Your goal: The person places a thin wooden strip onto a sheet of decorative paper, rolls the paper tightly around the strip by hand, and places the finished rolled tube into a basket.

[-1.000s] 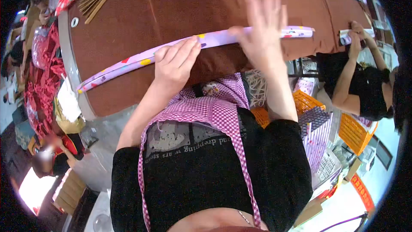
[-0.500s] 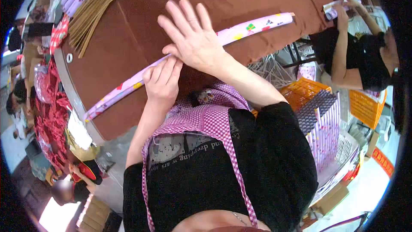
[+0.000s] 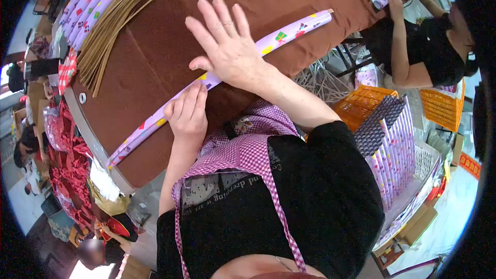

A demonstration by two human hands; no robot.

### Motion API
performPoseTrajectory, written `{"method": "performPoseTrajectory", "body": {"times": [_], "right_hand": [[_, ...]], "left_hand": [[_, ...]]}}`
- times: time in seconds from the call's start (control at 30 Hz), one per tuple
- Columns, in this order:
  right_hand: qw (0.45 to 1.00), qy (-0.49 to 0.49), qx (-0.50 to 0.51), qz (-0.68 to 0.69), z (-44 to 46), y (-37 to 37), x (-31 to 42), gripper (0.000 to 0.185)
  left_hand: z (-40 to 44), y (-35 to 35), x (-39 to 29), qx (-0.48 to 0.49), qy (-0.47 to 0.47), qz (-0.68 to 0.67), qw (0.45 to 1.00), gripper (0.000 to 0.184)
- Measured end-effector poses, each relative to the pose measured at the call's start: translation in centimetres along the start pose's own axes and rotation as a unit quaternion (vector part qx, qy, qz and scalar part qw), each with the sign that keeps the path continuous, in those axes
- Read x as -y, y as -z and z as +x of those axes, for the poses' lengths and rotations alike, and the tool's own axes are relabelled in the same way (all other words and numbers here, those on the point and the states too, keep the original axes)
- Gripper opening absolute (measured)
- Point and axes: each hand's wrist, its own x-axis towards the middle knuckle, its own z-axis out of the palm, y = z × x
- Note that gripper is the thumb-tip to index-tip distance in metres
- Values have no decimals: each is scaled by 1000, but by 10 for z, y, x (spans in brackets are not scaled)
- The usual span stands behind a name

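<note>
A long, slim roll of lilac printed wrapping (image 3: 289, 36) lies diagonally across the brown cloth, with a thin stick end poking out at its upper right. Over the middle of this roll my right hand (image 3: 225, 46) lies flat, fingers spread and palm down. Just to the left, my left hand (image 3: 186, 111) has its fingers curled together against the roll's near edge. Its fingertips are partly hidden, so the exact grip is hard to see.
Brown cloth (image 3: 155, 46) covers the table. At upper left lie a bundle of thin brown sticks (image 3: 111, 33) and several finished lilac rolls (image 3: 95, 2). A co-worker (image 3: 413, 46) handles a roll at right. Orange crates (image 3: 361, 104) and a white basket (image 3: 426, 163) stand below.
The view has shifted slightly. My left hand has slid down and left along the roll, apart from my right hand, whose thumb now sticks out. The right hand stays over the roll.
</note>
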Motion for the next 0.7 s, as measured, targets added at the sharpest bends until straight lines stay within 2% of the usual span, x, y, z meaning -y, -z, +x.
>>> {"method": "performPoseTrajectory", "body": {"times": [0.13,0.27,0.33,0.4,0.43,0.47,0.53,0.57,0.6,0.63,0.67,0.7], "right_hand": [[996,-77,-15,-29,2,16,-23,83],[998,-54,-18,-37,-4,12,-36,82],[994,-85,-51,-53,4,28,-50,78],[988,-113,-55,-85,6,51,-65,82],[928,13,-290,-232,31,28,-92,83],[980,-143,-42,-134,-5,42,-91,79],[976,-176,12,-128,-13,34,-100,78],[976,-177,11,-129,-13,29,-109,78],[989,-104,-100,-12,-12,25,-121,78],[972,-26,-208,106,-12,23,-131,77],[968,-65,-207,130,-17,27,-140,77],[981,-143,-126,-25,-20,38,-141,76]], "left_hand": [[1,0,0,-5,2,3,1000,26],[0,1,0,10,7,12,1000,24],[-2,-1,0,0,6,13,1000,23],[-2,-1,1,-14,2,13,1000,23],[-2,-1,1,-12,6,10,1000,23],[-1,-1,0,-9,8,6,1000,23],[-2,-1,1,-7,7,8,1000,22],[-2,-1,1,-5,5,14,1000,22],[-1,-1,0,-5,3,14,1000,22],[0,0,0,-2,7,13,1000,22],[1,1,-1,1,11,13,1000,22],[1,0,0,1,12,14,1000,22]]}}
